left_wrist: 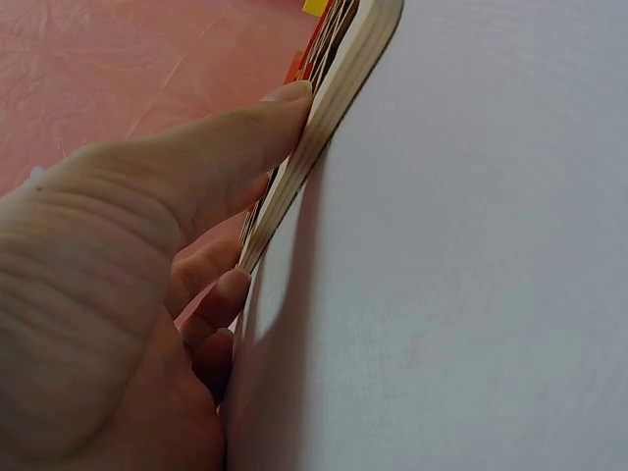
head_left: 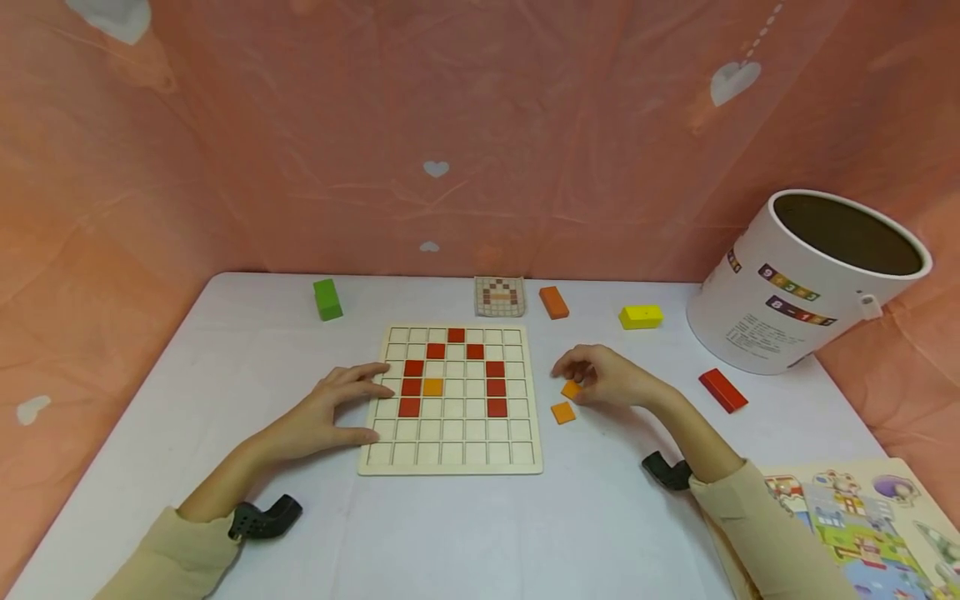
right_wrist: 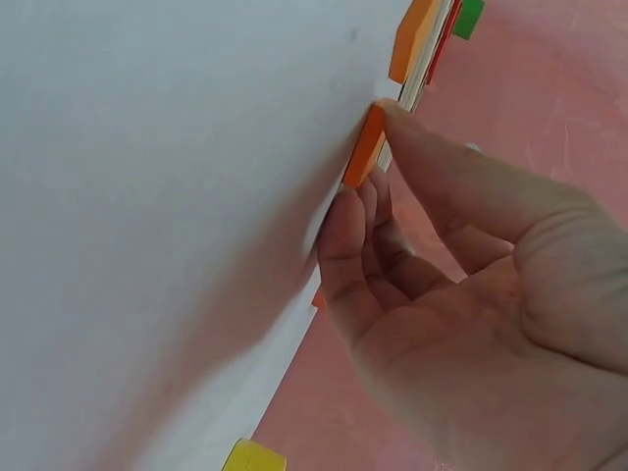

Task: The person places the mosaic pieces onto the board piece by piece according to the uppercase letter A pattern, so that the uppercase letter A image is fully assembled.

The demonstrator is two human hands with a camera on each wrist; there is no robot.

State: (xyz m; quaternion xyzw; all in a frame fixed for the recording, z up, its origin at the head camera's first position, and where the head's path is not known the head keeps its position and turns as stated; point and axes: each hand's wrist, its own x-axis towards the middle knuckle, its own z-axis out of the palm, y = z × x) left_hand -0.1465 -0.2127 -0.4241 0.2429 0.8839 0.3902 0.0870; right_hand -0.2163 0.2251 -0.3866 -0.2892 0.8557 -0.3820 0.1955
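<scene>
1. My right hand has curled its thumb and fingers round a small flat orange square tile on the tabletop, just right of the pale wooden grid board; the right wrist view shows the tile's edge pinched between thumb and fingertip, so I judge this the picking-up step.
2. My left hand lies against the board's left edge, fingers straight and relaxed, thumb pressed to the edge, steadying it; it grips nothing.
3. The board carries red square tiles in an arch-like figure and one orange tile set beside the left column; a second loose orange tile lies near my right hand.
4. The next move, as I judge it, calls for lifting the pinched tile clear and lowering it squarely into an open cell; the small pattern card at the far edge should tell which.
5. Along the far edge stand a green block, an orange block and a yellow block; a red block and a white cylindrical tub sit toward the right edge; a picture puzzle fills the near right corner; pink cloth with pale hearts hangs all round.
</scene>
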